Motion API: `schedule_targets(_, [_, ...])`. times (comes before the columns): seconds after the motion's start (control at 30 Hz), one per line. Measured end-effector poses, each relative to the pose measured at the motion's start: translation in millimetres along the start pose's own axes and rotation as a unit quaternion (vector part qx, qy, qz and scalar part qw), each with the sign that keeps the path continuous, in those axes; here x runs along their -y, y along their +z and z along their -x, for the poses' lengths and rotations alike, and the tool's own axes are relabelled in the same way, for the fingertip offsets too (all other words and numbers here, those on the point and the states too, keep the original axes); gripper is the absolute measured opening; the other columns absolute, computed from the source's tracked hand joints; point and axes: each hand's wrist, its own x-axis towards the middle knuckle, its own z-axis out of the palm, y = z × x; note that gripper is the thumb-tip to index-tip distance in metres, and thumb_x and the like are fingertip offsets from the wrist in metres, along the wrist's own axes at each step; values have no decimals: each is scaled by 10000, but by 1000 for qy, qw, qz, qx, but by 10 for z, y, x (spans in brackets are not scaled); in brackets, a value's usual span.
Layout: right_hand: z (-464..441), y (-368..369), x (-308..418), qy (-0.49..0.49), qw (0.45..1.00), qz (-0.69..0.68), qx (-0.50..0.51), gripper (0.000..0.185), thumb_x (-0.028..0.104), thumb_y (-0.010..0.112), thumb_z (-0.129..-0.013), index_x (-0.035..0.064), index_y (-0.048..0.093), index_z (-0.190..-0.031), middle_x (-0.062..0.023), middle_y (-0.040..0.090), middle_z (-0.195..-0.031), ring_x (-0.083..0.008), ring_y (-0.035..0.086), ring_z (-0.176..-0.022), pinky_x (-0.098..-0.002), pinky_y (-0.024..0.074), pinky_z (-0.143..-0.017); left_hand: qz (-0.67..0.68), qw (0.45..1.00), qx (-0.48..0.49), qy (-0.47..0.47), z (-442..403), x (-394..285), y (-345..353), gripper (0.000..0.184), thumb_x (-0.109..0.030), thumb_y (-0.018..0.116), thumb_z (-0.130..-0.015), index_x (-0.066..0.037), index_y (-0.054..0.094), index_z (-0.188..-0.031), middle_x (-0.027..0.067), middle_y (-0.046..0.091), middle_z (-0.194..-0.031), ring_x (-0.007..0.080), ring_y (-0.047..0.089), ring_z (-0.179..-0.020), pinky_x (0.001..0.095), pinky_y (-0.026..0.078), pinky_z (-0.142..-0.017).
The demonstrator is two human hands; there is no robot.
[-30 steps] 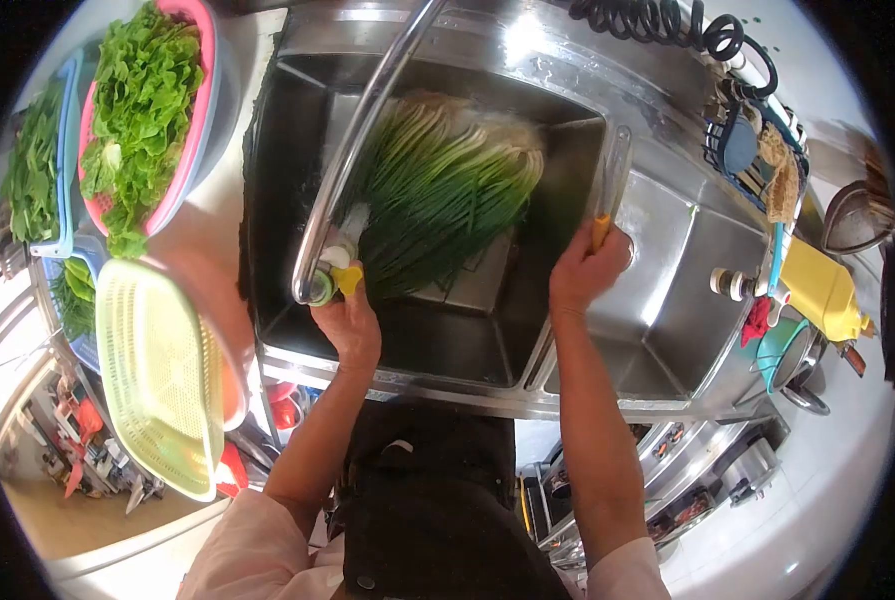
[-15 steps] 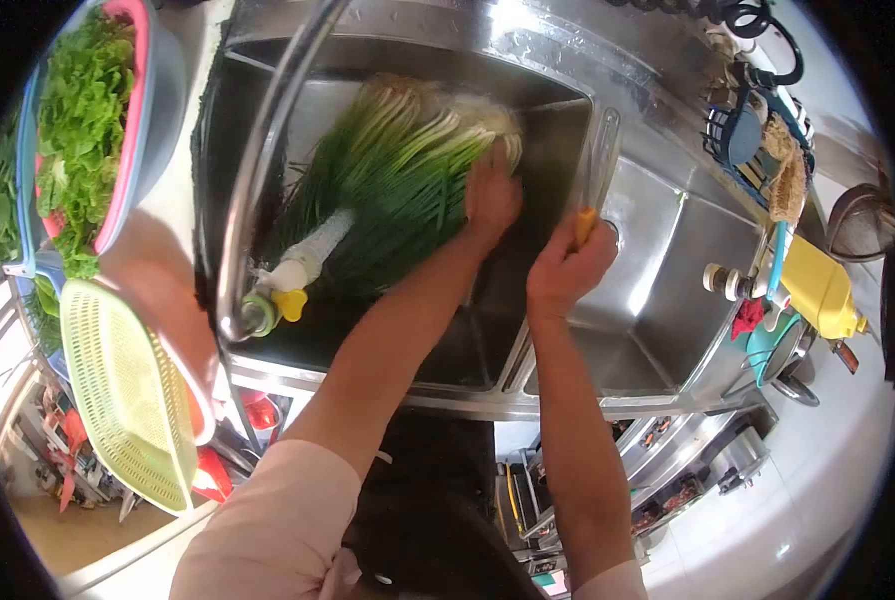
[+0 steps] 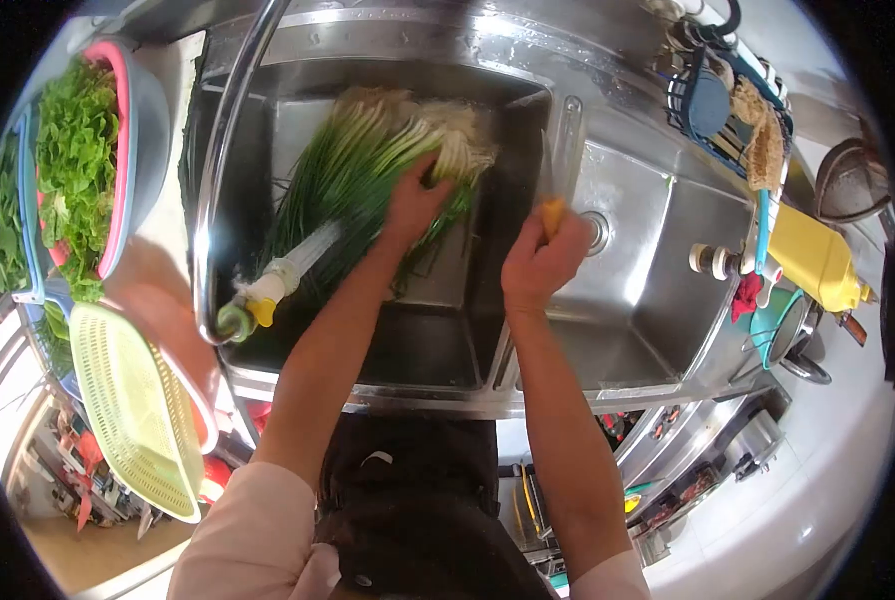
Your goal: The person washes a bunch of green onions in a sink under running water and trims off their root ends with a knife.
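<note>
A large bunch of spring onions (image 3: 352, 175) lies in the left basin, white root ends toward the back right and green leaves toward the front left. My left hand (image 3: 415, 205) is among them near the white ends, its fingers curled round some stalks. My right hand (image 3: 545, 262) is over the divider between the basins, closed round the orange handle of a knife (image 3: 553, 212). The thin blade points up and away from me, blurred. Water runs from the tap nozzle (image 3: 279, 280) onto the leaves.
The right basin (image 3: 657, 250) has a drain. At left stand a pink-rimmed basin of leafy greens (image 3: 75, 160) and a pale green plastic basket (image 3: 132, 410). A dark rack (image 3: 712, 110) with a sponge and a yellow jug (image 3: 812, 260) are at right.
My left hand has moved left over the spring onions and curled its fingers round stalks. My right hand, with the knife, has shifted slightly left. The view has shifted a little.
</note>
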Motion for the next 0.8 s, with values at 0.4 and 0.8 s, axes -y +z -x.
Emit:
schedule_targets(0.4, [10, -8, -24, 5, 999, -36, -33, 233, 199, 633, -895, 6, 564, -1008, -158, 531, -884, -376, 515, -858, -479, 385, -766, -161, 973, 153, 72, 414, -916, -588, 645, -173, 670, -904, 26, 347, -1425, 145, 574, -1260, 200, 638, -956, 340, 511, -875])
schedule_targets(0.8, [235, -320, 778, 224, 829, -414, 303, 240, 124, 670, -909, -4, 638, -1109, -35, 635, -809, -107, 584, -721, -283, 490, -651, 206, 960, 150, -116, 1024, -1363, -693, 396, -359, 547, -1004, -76, 405, -1242, 68, 558, -1042, 153, 580, -804, 318, 537, -632])
